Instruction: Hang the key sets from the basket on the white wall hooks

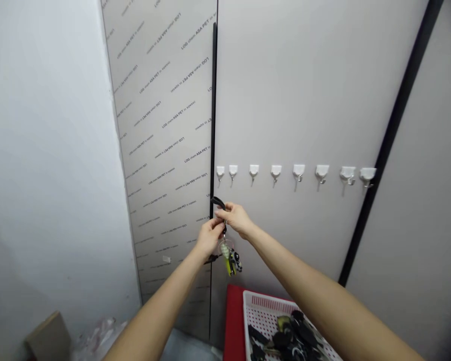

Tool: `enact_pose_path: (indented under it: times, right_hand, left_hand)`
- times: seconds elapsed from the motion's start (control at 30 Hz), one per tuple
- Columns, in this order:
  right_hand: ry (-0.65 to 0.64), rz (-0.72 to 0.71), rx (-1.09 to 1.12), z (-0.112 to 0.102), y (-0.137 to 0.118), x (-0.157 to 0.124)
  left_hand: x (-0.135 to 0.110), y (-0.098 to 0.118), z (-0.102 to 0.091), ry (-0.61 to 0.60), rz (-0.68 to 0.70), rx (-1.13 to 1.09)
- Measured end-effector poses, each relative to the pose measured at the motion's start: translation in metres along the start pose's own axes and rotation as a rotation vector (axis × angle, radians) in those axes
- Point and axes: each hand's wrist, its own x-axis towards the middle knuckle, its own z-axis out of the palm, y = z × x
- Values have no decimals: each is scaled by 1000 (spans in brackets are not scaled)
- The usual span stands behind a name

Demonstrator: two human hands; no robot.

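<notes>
Both hands meet on a keychain, in front of the cabinet panel and below the left end of a row of hooks. My right hand pinches its black strap, whose loop sticks up to the left. Just below, my left hand is closed on the lower part of the strap, near the metal ring. Pale green, yellow and black-and-white charms dangle beneath the fingers. Several white hooks with metal prongs are fixed in a line on the panel. No hand touches them.
A white perforated basket holding dark strapped items stands on a red surface at the bottom. Black trim strips run down the grey panels. A brown box and clear plastic lie at lower left, beside the white wall.
</notes>
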Motion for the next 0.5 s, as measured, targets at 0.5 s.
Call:
enact_pose_path:
  times: [0.5]
  right_hand:
    - [155, -89, 37, -1, -9, 44]
  left_hand:
    - [46, 18, -14, 121, -7, -118]
